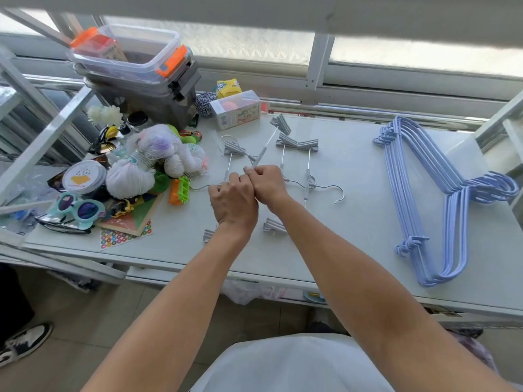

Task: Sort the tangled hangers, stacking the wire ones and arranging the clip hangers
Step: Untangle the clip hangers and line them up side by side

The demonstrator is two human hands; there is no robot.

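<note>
Over on the right of the tabletop [353, 222], the blue wire hangers [402, 193] sit in one neat stack, so that half looks done. Centre stage, the grey clip hangers [297, 144] are the job in hand: two lie side by side just right of the hands, the others cross each other. Left hand [233, 199] and right hand [266, 183] are pressed together, fingers curled round the thin metal of the crossed ones, one bar slanting up toward the window [254, 46]. Untangling and lining up remain, I'd say. Yarn balls [127, 179], sunglasses [79, 207] and stacked plastic boxes [135, 55] crowd the left end; tiled floor below.
</note>
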